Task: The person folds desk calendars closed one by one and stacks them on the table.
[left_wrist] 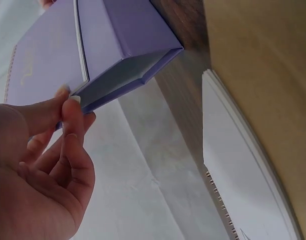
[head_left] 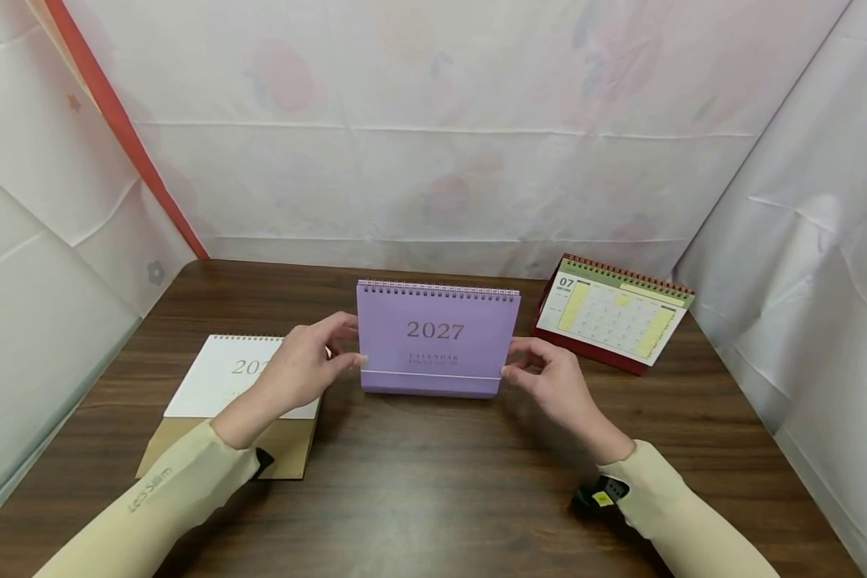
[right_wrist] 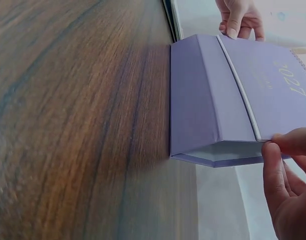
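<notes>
A purple 2027 desk calendar [head_left: 433,341] stands upright at the middle of the table, its ring binding on top. My left hand [head_left: 303,365] holds its left side edge, thumb in front and fingers behind. On the opposite edge, my right hand [head_left: 552,377] pinches the calendar near the lower corner. Both wrist views show the hollow folded base of the purple calendar [left_wrist: 98,30] from its ends. Whether that base [right_wrist: 192,100] touches the table or hovers just over it, I cannot tell.
A white calendar [head_left: 202,377] on a brown cardboard stand lies at the left, partly under my left forearm. At the back right, a red-based calendar [head_left: 607,313] shows a month page. White curtains [head_left: 433,160] enclose the wooden table [head_left: 419,498] at the back and sides.
</notes>
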Motion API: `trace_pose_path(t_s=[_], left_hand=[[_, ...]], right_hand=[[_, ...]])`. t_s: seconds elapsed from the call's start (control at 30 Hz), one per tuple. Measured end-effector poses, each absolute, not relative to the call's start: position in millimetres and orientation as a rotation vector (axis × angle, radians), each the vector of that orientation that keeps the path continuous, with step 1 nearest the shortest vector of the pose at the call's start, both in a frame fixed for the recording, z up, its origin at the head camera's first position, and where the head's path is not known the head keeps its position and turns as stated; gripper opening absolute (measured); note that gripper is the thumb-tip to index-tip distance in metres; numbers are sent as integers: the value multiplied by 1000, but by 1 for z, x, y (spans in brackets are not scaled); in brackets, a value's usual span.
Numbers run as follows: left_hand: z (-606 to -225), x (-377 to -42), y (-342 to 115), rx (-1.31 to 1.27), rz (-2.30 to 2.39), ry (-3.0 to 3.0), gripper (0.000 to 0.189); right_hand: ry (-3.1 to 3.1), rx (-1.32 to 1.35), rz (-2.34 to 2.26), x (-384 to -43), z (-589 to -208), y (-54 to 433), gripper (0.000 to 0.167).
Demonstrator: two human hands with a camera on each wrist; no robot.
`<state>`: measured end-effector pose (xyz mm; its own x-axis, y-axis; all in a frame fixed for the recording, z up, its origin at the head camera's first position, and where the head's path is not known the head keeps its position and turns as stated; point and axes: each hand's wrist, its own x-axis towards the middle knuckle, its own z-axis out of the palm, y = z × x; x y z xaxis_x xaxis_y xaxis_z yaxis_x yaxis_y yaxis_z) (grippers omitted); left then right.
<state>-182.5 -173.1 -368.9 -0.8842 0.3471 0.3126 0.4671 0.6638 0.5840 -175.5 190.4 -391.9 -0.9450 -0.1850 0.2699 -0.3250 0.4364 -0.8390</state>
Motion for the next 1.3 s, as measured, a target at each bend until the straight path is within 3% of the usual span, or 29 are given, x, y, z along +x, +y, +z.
trace_pose_path(t_s=[0.9, 1.1, 1.3], left_hand=[[-379, -184, -167, -520, -1167, -2961, 43], [-383, -185, -166, -522, -1242, -3069, 55], [-386, -186, -166, -559, -1204, -3172, 54]], right_hand=[[-2871, 278, 1560, -176, -401, 186, 36], [-2966, 315, 1460, -175, -407, 185, 35], [-3029, 359, 1372, -176, -410, 183, 32]])
